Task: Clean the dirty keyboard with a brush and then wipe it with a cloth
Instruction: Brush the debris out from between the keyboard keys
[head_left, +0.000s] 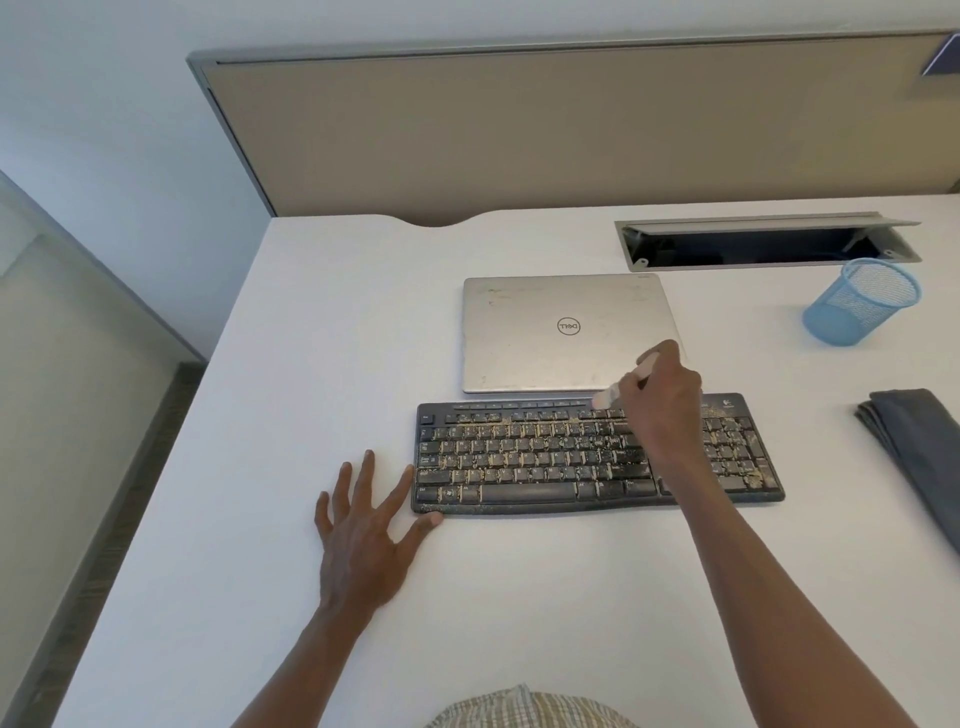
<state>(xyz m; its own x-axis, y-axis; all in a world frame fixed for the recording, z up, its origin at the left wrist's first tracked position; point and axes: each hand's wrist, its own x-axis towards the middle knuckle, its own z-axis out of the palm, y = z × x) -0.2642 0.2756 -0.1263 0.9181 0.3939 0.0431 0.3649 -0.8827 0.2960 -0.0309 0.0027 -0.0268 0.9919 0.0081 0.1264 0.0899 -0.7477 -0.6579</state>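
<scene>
Near edge: left hand (363, 540) flat on the tabletop (260, 415), fingers spread, thumb touching the keyboard (561, 457) at its left end. Keyboard lies mid-tabletop, crumb-strewn; likely light, stiff, prone to sliding, so brace its frame. Right hand (662, 410) pinches the brush (608, 397) over the top row. Folded cloth (914, 447) at the right edge.

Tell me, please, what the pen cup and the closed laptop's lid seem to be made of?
The pen cup looks like blue-painted wire mesh, since the desk shows through its fine grid. The laptop lid seems brushed silver metal, perhaps aluminium, with a dull sheen and smudges.
</scene>
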